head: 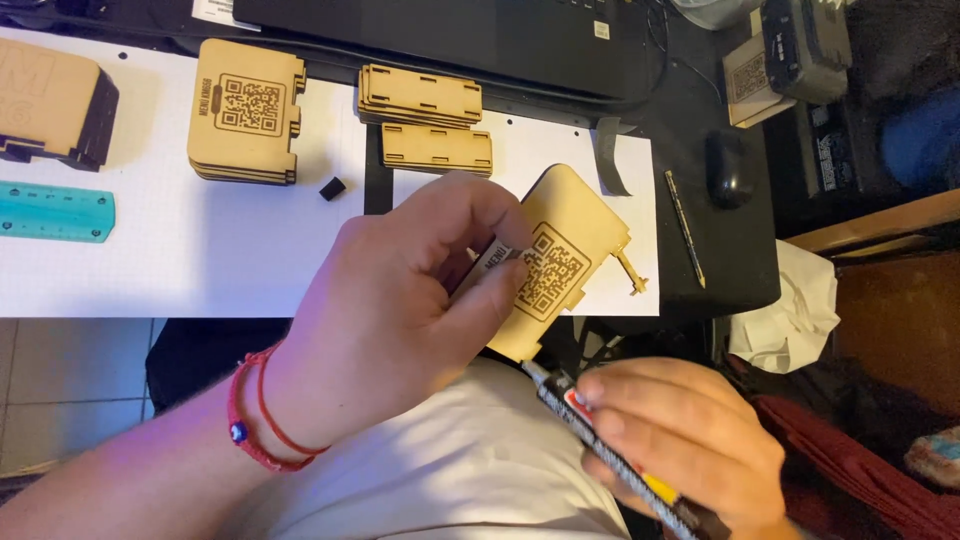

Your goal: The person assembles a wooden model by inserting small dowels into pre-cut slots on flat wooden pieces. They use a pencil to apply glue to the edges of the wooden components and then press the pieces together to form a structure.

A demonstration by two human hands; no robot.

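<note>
- The fingers [470, 225] of the left hand [400, 310] are pinched on a flat wooden panel [575, 235] with a square code pattern burnt into its face, holding it tilted above the near edge of the tabletop [730, 270].
- The fingers [640, 400] of the right hand [690, 440] are clenched around a black glue tube [600, 440], its nozzle touching the near edge of the panel.
- A red cord bracelet [255, 420] circles the left wrist.
- Under the panel lies a white sheet [520, 150]; a larger white sheet [180, 240] lies to its left.
- Far of the panel sit two low stacks of notched wooden strips [420, 95].
- Left of them is a stack of panels [245, 110] like the held one, with a small black block [332, 188] just beside it.
- At the far left are a wooden box [50, 105] and, nearer, a teal ruler [55, 212].
- Right of the panel lie a thin stick [685, 230] and a black mouse [728, 168].
- A laptop [450, 35] stands along the far edge.
- A crumpled white cloth [790, 310] hangs off the right side.
</note>
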